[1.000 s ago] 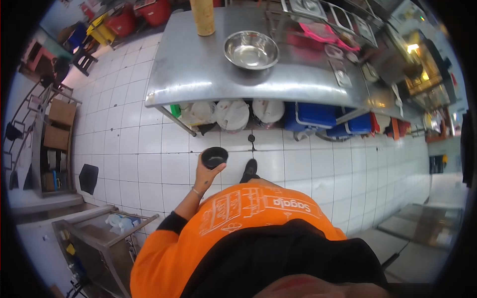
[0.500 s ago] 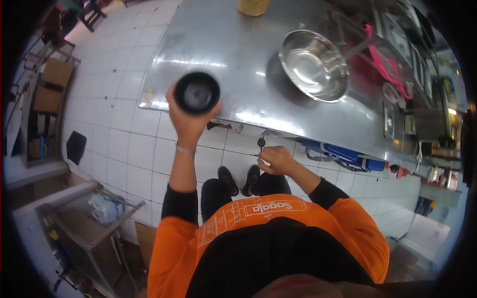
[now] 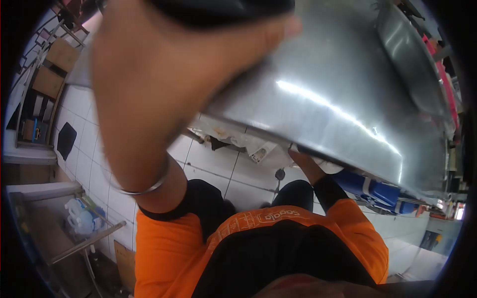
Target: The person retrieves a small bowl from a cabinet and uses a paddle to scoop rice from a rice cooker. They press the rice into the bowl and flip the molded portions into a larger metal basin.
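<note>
Close to the camera, my left hand [image 3: 154,74] is closed around a black bowl [image 3: 218,11], with thumb and palm against its side. Only the lower part of the bowl shows at the top edge of the view. Both are raised over the left front corner of the steel table [image 3: 323,64]. My right hand [image 3: 300,158] reaches in at the table's front edge, low down. Its fingers are hidden beneath the tabletop, so I cannot see what they touch. Plastic bags and papers [image 3: 258,149] lie just left of it, below the table.
A large steel basin [image 3: 405,49] stands on the table at the right, with something pink [image 3: 439,74] behind it. Blue bundles [image 3: 370,188] lie under the table's right side. At the lower left are a metal frame [image 3: 89,243] and plastic jugs [image 3: 82,216].
My left hand has lifted the black bowl up close to the camera. My right hand has moved forward and right, in under the table edge. The view has come nearer the table.
</note>
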The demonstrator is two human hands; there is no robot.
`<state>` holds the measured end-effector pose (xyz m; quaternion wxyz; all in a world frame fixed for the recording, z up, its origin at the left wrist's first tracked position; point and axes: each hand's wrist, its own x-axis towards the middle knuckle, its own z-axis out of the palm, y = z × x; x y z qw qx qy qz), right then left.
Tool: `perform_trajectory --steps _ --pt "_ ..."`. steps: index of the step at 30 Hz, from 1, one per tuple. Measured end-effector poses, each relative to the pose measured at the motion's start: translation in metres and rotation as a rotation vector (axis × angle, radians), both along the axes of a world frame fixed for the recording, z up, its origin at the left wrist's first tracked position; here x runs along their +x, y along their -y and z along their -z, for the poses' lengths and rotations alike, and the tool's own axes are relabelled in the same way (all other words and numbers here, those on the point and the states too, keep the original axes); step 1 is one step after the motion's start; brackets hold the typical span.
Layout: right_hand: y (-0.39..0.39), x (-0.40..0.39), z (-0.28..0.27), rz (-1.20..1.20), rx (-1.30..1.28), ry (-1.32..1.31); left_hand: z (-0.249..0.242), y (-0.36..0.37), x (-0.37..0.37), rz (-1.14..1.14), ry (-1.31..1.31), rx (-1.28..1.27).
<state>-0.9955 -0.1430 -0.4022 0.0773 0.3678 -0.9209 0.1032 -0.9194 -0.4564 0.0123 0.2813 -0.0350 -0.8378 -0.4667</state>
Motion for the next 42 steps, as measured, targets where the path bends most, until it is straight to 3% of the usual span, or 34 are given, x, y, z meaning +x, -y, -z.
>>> perform_trajectory --steps 3,7,9,12,13,14,15,18,20,23,27,32,34,38,42 --pt "-0.009 -0.013 0.014 -0.049 0.018 -0.087 0.037 -0.005 0.008 -0.004 -0.268 -0.158" --pt "-0.031 -0.010 -0.013 -0.043 0.006 0.182 0.047 -0.023 0.013 -0.002 -0.336 -0.222" --pt "-0.047 -0.015 -0.033 0.172 0.363 0.487 0.030 -0.022 0.005 -0.007 -0.334 -0.248" --pt "-0.030 -0.006 -0.084 0.141 0.327 0.396 0.019 -0.028 0.000 -0.003 -0.352 -0.303" --pt "-0.011 0.001 -0.091 0.105 0.189 0.373 0.018 -0.033 0.001 -0.001 -0.359 -0.306" --pt "0.001 0.005 -0.081 -0.057 0.047 0.287 0.019 -0.035 0.001 -0.005 -0.368 -0.329" --pt "0.021 0.009 -0.096 -0.140 0.130 0.344 0.016 -0.037 0.003 0.021 -0.327 -0.281" --pt "0.059 0.010 -0.070 -0.231 -0.016 0.393 0.010 -0.033 0.004 0.091 -0.279 -0.144" --pt "0.072 0.006 -0.049 -0.153 0.311 0.480 0.010 -0.034 0.007 0.170 -0.248 -0.080" --pt "0.075 -0.001 -0.076 -0.199 0.442 0.589 0.009 -0.037 0.006 0.066 -0.322 -0.136" --pt "0.042 -0.039 -0.125 -0.092 0.248 0.328 0.008 -0.034 0.004 0.050 -0.285 -0.172" --pt "-0.025 -0.113 -0.187 0.171 -0.211 0.976 0.018 -0.043 0.002 -0.018 -0.299 -0.165" --pt "-0.025 -0.123 -0.205 0.419 0.047 0.765 0.017 -0.044 0.002 -0.054 -0.336 -0.201" --pt "-0.006 -0.100 -0.258 0.475 0.231 0.679 0.013 -0.043 0.003 -0.040 -0.292 -0.168" --pt "-0.004 -0.107 -0.271 0.430 0.201 0.449 0.015 -0.045 0.002 -0.045 -0.301 -0.186"
